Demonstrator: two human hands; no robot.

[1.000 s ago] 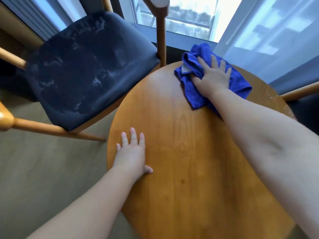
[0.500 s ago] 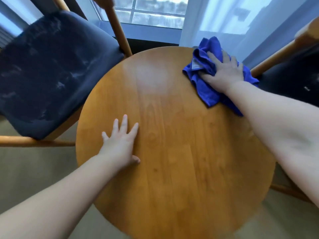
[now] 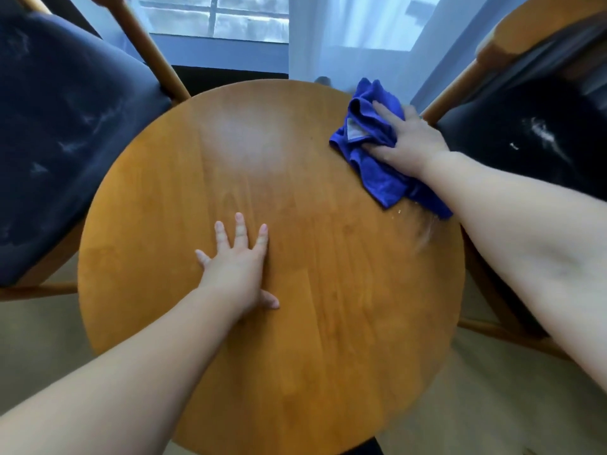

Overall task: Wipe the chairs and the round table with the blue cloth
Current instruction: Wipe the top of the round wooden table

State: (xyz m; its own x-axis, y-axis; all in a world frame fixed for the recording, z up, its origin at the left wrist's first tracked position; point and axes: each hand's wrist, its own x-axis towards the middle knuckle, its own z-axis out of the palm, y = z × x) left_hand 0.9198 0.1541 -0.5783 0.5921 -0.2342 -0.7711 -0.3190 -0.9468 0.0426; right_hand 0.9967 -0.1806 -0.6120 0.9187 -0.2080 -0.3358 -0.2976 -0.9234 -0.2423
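Observation:
A round wooden table [image 3: 328, 323] fills the middle of the view. The crumpled blue cloth [image 3: 368, 149] lies on its far right edge, and my right hand [image 3: 407, 139] presses flat on top of it. My left hand [image 3: 239, 261] rests flat on the bare tabletop left of centre, fingers spread, holding nothing. A chair with a dark blue seat [image 3: 59, 133] and wooden frame stands at the left. A second chair with a dark seat [image 3: 532, 133] stands at the right, close behind the cloth.
Behind the table are a window [image 3: 213, 18] and a sheer white curtain [image 3: 354, 37]. A few pale crumbs and a smear [image 3: 423, 231] mark the tabletop just below the cloth. Pale floor [image 3: 33, 349] shows on both sides of the table.
My right hand has slid the cloth along the far edge of the table to the right. The view has swung right, bringing the right chair in. My left hand stays planted on the tabletop.

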